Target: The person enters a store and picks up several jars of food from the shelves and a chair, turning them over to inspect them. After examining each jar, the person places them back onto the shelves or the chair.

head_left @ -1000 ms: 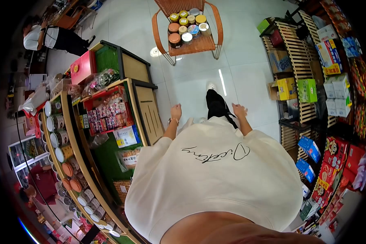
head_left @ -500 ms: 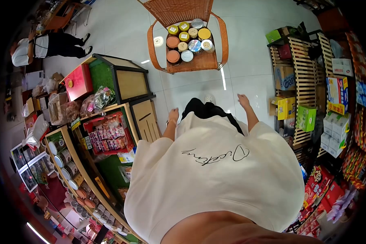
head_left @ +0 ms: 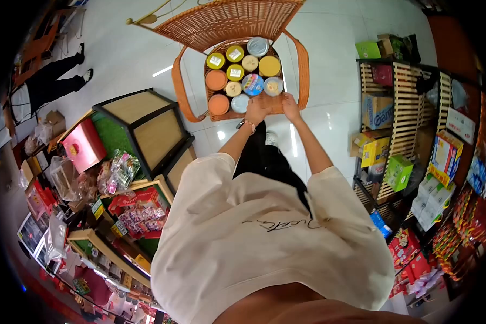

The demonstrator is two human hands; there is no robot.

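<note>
The single view looks out from the person's head, aimed steeply down and forward, so the cream shirt point(head_left: 275, 243) lies very close to the lens and fills the lower middle. Farther off, near the upper centre, it takes in the left hand point(head_left: 258, 110), the right hand point(head_left: 291, 108) and the wicker chair point(head_left: 235, 24), its seat seen from above. The very wide field bends the slatted shelves point(head_left: 403, 110) along the right and ends in dark, rounded corners.
</note>
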